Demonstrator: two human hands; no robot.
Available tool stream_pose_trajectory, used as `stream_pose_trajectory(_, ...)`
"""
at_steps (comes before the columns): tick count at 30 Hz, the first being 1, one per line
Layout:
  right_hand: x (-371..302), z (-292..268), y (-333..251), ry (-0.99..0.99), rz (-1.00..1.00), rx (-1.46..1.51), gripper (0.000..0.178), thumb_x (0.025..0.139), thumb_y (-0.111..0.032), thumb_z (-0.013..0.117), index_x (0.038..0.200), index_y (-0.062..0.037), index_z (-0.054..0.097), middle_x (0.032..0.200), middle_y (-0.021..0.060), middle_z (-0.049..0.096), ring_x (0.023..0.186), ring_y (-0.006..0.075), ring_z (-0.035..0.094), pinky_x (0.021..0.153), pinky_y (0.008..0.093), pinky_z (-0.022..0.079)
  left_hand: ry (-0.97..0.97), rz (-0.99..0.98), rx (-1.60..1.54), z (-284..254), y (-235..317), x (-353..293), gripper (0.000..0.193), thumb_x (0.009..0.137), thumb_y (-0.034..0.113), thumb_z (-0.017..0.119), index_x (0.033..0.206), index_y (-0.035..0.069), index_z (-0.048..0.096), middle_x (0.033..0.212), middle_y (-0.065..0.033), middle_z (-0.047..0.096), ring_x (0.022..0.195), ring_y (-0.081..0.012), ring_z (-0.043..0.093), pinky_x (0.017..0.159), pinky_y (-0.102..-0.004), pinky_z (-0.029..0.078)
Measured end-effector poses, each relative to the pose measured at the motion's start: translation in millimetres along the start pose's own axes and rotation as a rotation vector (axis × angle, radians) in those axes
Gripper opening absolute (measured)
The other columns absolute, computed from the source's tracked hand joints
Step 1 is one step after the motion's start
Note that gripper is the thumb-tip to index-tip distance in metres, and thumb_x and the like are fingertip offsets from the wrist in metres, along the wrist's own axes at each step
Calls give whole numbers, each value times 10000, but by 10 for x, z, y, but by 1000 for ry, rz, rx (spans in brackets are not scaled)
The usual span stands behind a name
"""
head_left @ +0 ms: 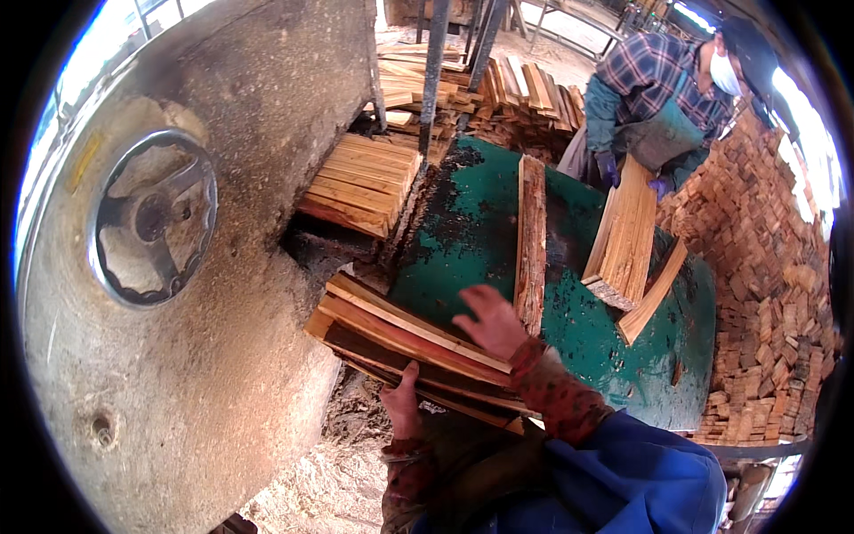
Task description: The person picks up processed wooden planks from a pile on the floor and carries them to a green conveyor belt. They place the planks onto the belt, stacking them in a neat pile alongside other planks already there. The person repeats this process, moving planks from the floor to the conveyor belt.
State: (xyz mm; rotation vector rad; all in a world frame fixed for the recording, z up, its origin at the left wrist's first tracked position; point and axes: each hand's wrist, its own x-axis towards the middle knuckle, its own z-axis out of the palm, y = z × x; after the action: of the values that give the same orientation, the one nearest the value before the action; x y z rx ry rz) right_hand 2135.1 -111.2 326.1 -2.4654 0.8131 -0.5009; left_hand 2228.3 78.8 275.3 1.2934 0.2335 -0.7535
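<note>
A loose stack of wooden slats (414,334), some reddish, some with dark bark edges, lies across in front of my body at the table's near edge. My left hand (405,405) grips its near side, thumb up against the wood and the other fingers hidden beneath. Just beyond the stack my right hand (489,320) is open above the green table (471,222), fingers apart and slightly blurred; the forearm passes over the stack's right end. A single rough-barked slat (531,240) lies lengthwise on the table, right of that hand.
A large machine housing with a handwheel (153,218) stands at left. Beside it sits a neat block of slats (363,182). Across the table a gloved co-worker (658,107) holds a bundle of slats (627,236), near a curved loose slat (654,294). Stacked wood (765,338) fills the right.
</note>
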Motion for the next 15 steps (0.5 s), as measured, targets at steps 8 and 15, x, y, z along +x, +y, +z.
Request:
stream_pose_trajectory(8,401,-281,1467,154,500,-291,837,697,-391,785,1313,29,403,1249,229,481,1161,412,456,954,505,408,-19,-15,42,-38,-117,61,519,774,203,790,1162,-78,590,1112,-103,628,941,-194,591,848,-327,479)
stream_pose_trajectory(15,683,-270,1454,-41,673,-346,979,648,-387,775,1399,28,304,1280,268,438,1182,451,442,956,538,417,9,-10,-31,-167,-256,169,596,746,221,818,1194,-62,546,1113,-119,606,895,-224,609,773,-365,527)
